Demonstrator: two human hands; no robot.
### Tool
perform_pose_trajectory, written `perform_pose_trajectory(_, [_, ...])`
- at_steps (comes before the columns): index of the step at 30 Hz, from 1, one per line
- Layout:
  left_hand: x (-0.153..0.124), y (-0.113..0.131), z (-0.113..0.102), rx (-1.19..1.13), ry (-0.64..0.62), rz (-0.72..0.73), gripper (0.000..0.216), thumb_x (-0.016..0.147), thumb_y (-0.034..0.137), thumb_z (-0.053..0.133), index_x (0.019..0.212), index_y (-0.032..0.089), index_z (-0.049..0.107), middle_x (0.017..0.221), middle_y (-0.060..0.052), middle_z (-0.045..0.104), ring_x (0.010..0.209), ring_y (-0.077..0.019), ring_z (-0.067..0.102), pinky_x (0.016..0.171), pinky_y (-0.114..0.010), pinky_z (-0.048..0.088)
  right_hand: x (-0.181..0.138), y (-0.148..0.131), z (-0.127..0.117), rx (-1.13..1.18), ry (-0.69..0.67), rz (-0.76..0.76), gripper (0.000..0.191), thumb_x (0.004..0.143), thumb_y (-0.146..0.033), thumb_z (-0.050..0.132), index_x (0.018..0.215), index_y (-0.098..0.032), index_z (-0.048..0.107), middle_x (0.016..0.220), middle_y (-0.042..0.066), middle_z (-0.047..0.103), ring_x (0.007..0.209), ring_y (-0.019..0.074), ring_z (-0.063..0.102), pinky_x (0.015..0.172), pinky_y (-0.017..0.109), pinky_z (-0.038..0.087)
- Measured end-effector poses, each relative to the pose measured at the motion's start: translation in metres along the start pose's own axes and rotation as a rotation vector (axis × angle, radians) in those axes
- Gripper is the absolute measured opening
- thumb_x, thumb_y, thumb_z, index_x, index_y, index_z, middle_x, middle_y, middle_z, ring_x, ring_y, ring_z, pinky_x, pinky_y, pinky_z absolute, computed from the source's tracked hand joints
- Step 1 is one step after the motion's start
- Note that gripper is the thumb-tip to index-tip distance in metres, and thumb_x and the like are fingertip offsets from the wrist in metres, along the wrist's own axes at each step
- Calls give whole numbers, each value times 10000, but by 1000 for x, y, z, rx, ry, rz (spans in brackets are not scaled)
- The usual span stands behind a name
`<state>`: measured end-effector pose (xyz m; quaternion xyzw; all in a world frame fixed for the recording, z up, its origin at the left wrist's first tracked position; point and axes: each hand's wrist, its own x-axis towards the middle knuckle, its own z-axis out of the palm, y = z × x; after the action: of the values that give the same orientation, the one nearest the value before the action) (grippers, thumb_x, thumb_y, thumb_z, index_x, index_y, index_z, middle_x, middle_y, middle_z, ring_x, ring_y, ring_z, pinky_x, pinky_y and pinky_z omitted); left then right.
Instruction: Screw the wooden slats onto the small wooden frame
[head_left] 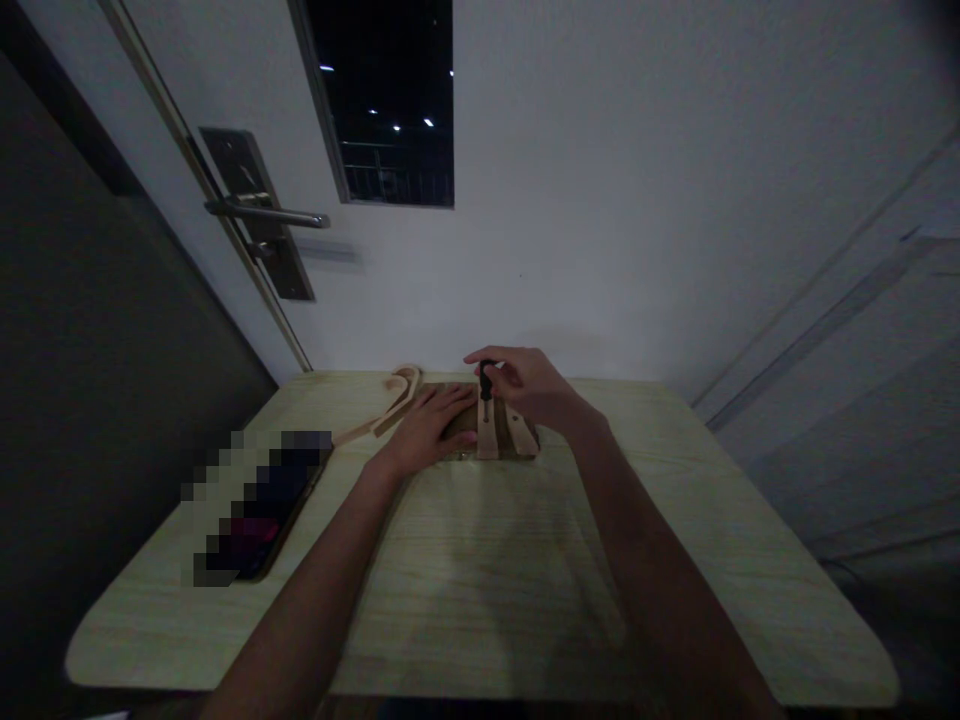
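My right hand [525, 382] grips the black handle of a small screwdriver [486, 382], held upright with its tip pointing down at a pale wooden strip [487, 437]. The strip lies across a darker brown wooden board [463, 420] at the back of the table. Flat on the board's left part rests my left hand [429, 430], its fingers spread. Right of the screwdriver, a second pale wooden piece [523, 435] with a small dark spot lies on the board. Whether the tip sits in a screw is too small to tell.
Left of the board lie curved, hook-shaped pale wooden pieces [401, 395]. A phone [281, 510], partly pixelated, is on the left of the light wooden table [465, 600]. Behind the table stands a white door [562, 200] with a metal handle [277, 215] and a dark window [390, 100].
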<state>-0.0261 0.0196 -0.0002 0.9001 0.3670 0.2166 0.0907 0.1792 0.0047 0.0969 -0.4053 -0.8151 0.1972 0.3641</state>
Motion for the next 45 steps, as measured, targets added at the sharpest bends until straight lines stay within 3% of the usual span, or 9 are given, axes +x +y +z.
perform_pose_trajectory(4, [0, 0, 0, -1, -1, -1, 634, 942, 547, 532, 1463, 201, 432, 1539, -138, 435, 1445, -320, 368, 1197, -598, 224, 1, 3, -1, -23, 79, 5, 98, 828, -263, 635, 856, -178, 675, 717, 8, 673, 621, 116, 564, 633, 246, 417])
perform_pose_trajectory(7, [0, 0, 0, -2, -7, -2, 642, 941, 565, 522, 1468, 211, 425, 1548, -129, 424, 1456, -313, 352, 1206, -591, 212, 1, 2, 1, -66, 112, 42, 255, 799, -390, 685, 712, -199, 541, 574, -41, 533, 552, 104, 479, 579, 244, 353])
perform_pose_trajectory(12, [0, 0, 0, 12, 5, 6, 651, 946, 567, 510, 1462, 176, 438, 1555, -147, 407, 1466, -315, 330, 1210, -565, 221, 1, -2, 9, -142, 142, -21, 391, 811, -453, 648, 656, -220, 376, 584, -56, 427, 554, 93, 361, 568, 258, 271])
perform_pose_trajectory(16, [0, -1, 1, 20, -2, -2, 626, 956, 563, 493, 1466, 205, 432, 1544, -135, 429, 1452, -307, 358, 1204, -587, 213, 2, 2, 13, -89, 202, -36, 247, 815, -332, 634, 724, -209, 440, 676, -33, 495, 612, 102, 419, 612, 252, 319])
perform_pose_trajectory(21, [1, -2, 3, 15, 16, 6, 630, 952, 566, 502, 1463, 205, 434, 1537, -135, 440, 1437, -304, 384, 1200, -585, 226, 1, 7, 10, 133, 73, -20, 111, 862, -298, 571, 848, -188, 564, 764, -6, 590, 630, 101, 507, 609, 234, 398])
perform_pose_trajectory(27, [0, 0, 1, 12, 10, -1, 630, 949, 560, 510, 1460, 198, 441, 1534, -136, 443, 1447, -308, 369, 1201, -588, 230, 0, 11, -1, 171, -21, 49, 280, 840, -162, 511, 1087, -172, 644, 1000, 58, 686, 628, 95, 595, 621, 246, 489])
perform_pose_trajectory(37, [0, -2, 2, 4, 15, 6, 642, 941, 573, 514, 1461, 201, 445, 1530, -136, 449, 1444, -305, 373, 1201, -584, 221, -1, 7, -1, 43, 29, 33, 247, 799, -196, 633, 1040, -206, 685, 829, 1, 650, 622, 99, 548, 600, 233, 428])
perform_pose_trajectory(42, [0, -2, 1, -6, 16, 7, 634, 942, 567, 515, 1469, 224, 435, 1534, -118, 448, 1445, -299, 372, 1203, -570, 225, 1, 13, 3, -39, 90, 9, 56, 806, -227, 662, 834, -180, 654, 795, 12, 616, 722, 130, 554, 681, 258, 427])
perform_pose_trajectory(45, [0, -2, 1, 3, 9, 7, 653, 947, 590, 486, 1474, 209, 428, 1541, -124, 436, 1454, -300, 353, 1209, -562, 216, 2, 17, 4, -112, 103, 26, 135, 823, -303, 686, 809, -181, 629, 743, -1, 598, 677, 124, 518, 670, 262, 397])
